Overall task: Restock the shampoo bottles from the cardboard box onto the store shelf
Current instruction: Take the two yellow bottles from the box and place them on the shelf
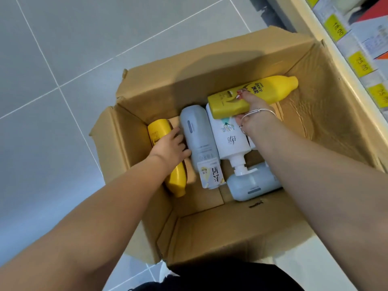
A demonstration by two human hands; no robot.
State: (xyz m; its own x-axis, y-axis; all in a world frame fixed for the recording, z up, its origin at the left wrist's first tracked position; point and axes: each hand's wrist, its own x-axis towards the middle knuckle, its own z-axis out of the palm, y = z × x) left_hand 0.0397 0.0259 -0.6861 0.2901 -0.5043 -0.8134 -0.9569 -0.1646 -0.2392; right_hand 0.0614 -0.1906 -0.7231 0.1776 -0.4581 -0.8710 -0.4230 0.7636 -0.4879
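Left hand [171, 147] curls round one yellow bottle [157, 129] lying along the left wall of the cardboard box [231, 232]. Right hand [255, 117] clamps a second yellow bottle [264, 90], held above the others. On the box floor lie a grey bottle [197, 133], a second grey bottle [249, 185] and one white pump bottle [231, 135]. Another white one may lie under the right wrist. The store shelf [327, 45] stands just right of the box.
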